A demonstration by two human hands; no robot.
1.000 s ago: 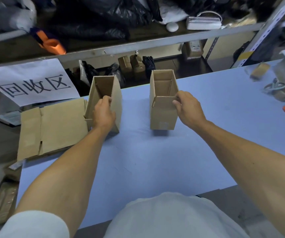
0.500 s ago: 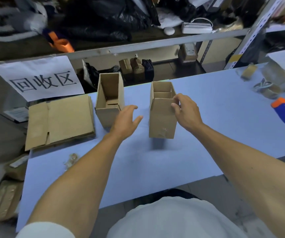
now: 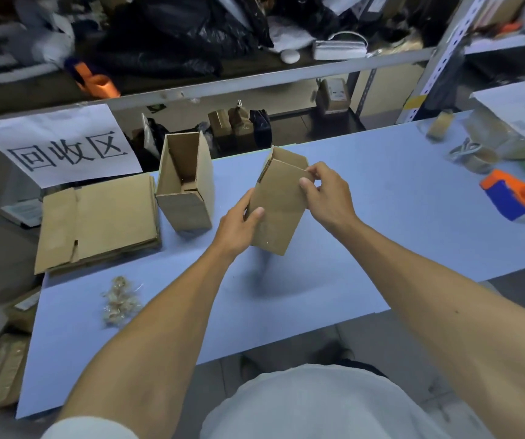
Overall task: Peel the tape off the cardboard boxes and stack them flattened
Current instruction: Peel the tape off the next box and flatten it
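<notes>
Both hands hold 1 tilted cardboard box [image 3: 278,204] above the blue table [image 3: 365,217]: left hand [image 3: 239,228] fingers curled round its lower left side, right hand [image 3: 327,194] pinching its upper edge. Left of it stand an open box [image 3: 186,185] and flattened cardboard [image 3: 99,221].

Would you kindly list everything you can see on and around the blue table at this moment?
held box: 1, brown, tilted above table centre
open box: 1, brown, upright, left of held box
flattened cardboard: stack, brown, table's left end
crumpled tape: 1 clump, clear, front left
tape dispenser: 1, orange and blue, right
table: 1, blue
paper sign: 1, white, on shelf edge
left hand: grips held box's lower left
right hand: pinches its upper right edge
</notes>
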